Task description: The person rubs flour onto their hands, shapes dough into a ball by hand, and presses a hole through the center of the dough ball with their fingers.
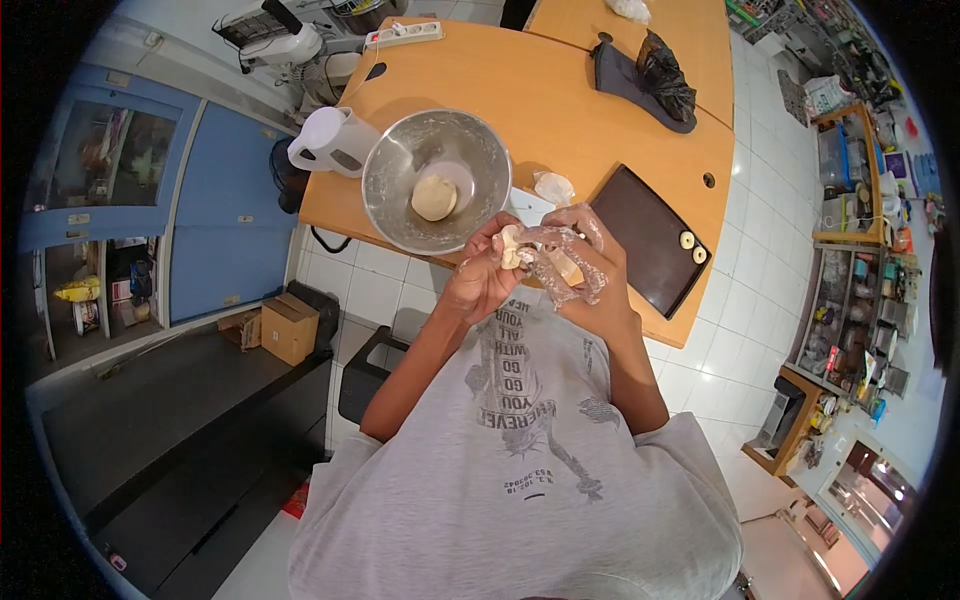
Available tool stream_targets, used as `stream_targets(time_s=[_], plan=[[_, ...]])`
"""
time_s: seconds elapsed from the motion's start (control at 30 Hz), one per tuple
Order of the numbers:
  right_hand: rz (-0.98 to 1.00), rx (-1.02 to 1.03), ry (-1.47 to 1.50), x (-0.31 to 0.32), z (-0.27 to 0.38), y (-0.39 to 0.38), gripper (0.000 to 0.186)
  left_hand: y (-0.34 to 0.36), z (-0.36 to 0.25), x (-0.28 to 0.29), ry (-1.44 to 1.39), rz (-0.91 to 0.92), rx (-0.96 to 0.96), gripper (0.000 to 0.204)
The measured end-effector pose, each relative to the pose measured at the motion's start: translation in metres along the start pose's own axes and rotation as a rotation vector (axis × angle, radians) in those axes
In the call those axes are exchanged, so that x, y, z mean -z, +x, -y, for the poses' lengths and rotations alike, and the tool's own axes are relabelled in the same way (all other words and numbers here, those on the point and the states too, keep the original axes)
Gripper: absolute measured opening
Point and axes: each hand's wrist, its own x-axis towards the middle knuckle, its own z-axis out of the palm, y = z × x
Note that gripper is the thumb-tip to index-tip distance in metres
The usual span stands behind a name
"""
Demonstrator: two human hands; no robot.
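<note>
Nearest the camera, the left hand [482, 275] is curled, its fingertips pinching a small pale lump of dough [511, 245]. The right hand [585, 262], sheathed in a loose clear plastic glove [568, 268], is cupped against it, fingers bent around the same lump; the two hands touch above the table's near edge.

Judged handling: the dough appears soft, light and tacky, likely to deform under any firm squeeze and to cling to bare skin. Best taken with gentle fingertip pressure around its sides. The glove is thin, wrinkled and slippery; grip through it may slide.

Just beyond stands a round steel mixing bowl [437, 180], smooth and hard, with a larger pale dough ball [434, 198] resting at its bottom. A white plastic jug [328, 140] touches the bowl's left side. To the right lies a dark flat rectangular tray [645, 235] carrying two small dough rounds [692, 247] near its far corner. All rest on a smooth orange wooden table [560, 110]. Farther off sits a crumpled black plastic bag [664, 75]
</note>
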Motion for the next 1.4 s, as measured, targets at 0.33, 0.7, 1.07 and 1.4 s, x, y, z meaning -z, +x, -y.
stream_targets(time_s=[0.33, 0.7, 1.07, 1.4], plan=[[0.018, 0.053, -0.055, -0.004, -0.008, -0.009, 0.038, -0.001, 0.001, 0.002, 0.0, -0.006, -0.017, 0.034], [-0.062, 0.039, -0.003, -0.01, -0.008, -0.009, 0.035, 0.0, 0.007, 0.008, -0.038, -0.004, -0.074, 0.039], [-0.079, -0.126, 0.113, -0.012, 0.007, -0.003, 0.036, -0.002, 0.007, 0.011, -0.209, 0.121, -0.04, 0.044], [-0.091, -0.119, 0.149, -0.016, 0.001, -0.008, 0.029, -0.001, 0.007, 0.013, -0.17, 0.106, -0.085, 0.044]])
